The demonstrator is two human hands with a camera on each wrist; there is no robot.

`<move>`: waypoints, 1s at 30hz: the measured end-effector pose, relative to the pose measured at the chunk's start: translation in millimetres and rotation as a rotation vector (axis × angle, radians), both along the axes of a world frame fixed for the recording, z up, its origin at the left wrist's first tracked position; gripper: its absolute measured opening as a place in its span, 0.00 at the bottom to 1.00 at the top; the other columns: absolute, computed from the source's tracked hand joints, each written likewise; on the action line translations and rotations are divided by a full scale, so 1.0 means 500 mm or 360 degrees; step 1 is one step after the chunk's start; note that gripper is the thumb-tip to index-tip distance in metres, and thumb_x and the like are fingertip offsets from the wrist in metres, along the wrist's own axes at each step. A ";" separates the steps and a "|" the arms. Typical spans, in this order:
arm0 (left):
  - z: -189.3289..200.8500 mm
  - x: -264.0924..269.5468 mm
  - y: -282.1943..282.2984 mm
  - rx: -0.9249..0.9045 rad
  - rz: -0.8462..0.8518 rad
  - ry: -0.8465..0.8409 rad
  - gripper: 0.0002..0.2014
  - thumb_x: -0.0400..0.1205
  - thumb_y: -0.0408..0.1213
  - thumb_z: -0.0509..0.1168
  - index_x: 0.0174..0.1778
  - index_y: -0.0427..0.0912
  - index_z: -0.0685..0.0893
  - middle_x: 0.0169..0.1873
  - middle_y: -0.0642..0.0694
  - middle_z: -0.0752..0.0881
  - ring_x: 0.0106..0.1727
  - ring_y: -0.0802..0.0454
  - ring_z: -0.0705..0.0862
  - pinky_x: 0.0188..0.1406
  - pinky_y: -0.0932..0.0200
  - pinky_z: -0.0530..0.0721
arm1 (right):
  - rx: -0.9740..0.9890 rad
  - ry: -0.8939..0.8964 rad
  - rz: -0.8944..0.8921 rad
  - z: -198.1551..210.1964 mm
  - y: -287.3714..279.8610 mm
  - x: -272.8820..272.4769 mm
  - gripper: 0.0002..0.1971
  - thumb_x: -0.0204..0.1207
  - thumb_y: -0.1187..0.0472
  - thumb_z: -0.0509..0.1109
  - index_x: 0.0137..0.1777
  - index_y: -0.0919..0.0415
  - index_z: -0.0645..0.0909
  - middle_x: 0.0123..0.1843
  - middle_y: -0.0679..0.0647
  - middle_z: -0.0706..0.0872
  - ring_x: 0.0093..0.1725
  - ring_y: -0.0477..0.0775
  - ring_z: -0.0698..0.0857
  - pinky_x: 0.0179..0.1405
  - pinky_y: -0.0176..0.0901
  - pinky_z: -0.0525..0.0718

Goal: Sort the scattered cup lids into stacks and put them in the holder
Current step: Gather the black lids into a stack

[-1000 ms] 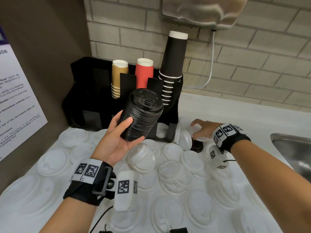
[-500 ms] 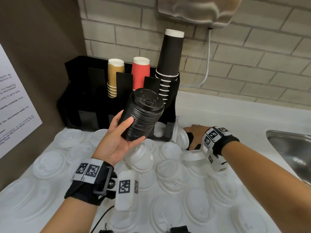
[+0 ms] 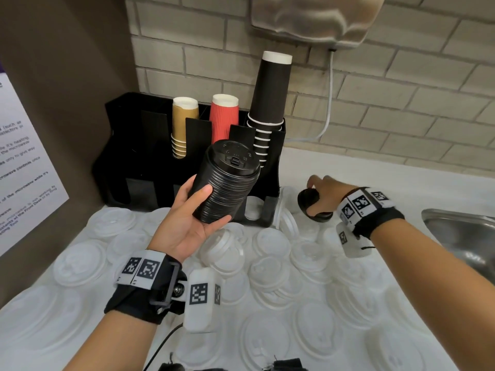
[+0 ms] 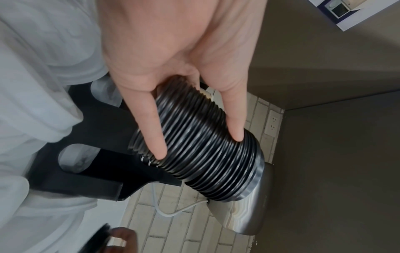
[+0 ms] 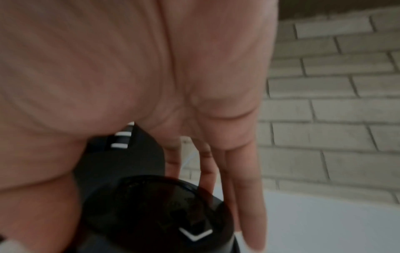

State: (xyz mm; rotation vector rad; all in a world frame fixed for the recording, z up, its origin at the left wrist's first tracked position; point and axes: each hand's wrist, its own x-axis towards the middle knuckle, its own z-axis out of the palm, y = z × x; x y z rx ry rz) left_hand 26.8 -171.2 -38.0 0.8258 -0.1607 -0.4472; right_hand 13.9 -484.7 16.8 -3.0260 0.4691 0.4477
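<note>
Black ribbed lid stack [image 3: 226, 183] is gripped by the left hand [image 3: 184, 226]; one black lid [image 3: 310, 203] is pinched by the right hand [image 3: 325, 194] beside the holder [image 3: 270, 212] edge

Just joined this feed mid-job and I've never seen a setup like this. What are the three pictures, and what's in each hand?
No machine here: a person works bare-handed, wearing a camera on the head and one on each wrist. The wide picture is the head view; the two close-ups look along each hand. The left hand grips a tall stack of black lids. The right hand holds a single black lid beside the black holder, which has paper cups in it. White lids cover the counter.
</note>
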 end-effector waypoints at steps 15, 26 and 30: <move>-0.001 -0.010 -0.014 0.0027 -0.0032 0.0004 0.30 0.71 0.40 0.72 0.71 0.56 0.76 0.61 0.49 0.89 0.60 0.45 0.88 0.43 0.46 0.89 | 0.1224 -0.0921 0.0813 0.166 0.199 -0.074 0.28 0.69 0.62 0.79 0.66 0.51 0.71 0.52 0.43 0.76 0.48 0.41 0.80 0.43 0.32 0.83; 0.001 -0.013 -0.020 0.0088 -0.0062 -0.0045 0.29 0.68 0.38 0.75 0.66 0.57 0.80 0.61 0.48 0.88 0.58 0.45 0.89 0.41 0.45 0.89 | 0.0961 -0.0787 0.0947 0.173 0.230 -0.056 0.28 0.70 0.64 0.76 0.68 0.42 0.76 0.58 0.49 0.77 0.57 0.41 0.77 0.53 0.30 0.74; 0.000 -0.015 -0.021 0.0026 -0.0091 -0.0010 0.27 0.70 0.38 0.74 0.66 0.57 0.80 0.60 0.46 0.89 0.58 0.44 0.89 0.41 0.45 0.89 | 0.0968 -0.0812 0.0981 0.171 0.231 -0.054 0.28 0.70 0.63 0.76 0.67 0.42 0.76 0.61 0.53 0.78 0.58 0.42 0.76 0.48 0.24 0.72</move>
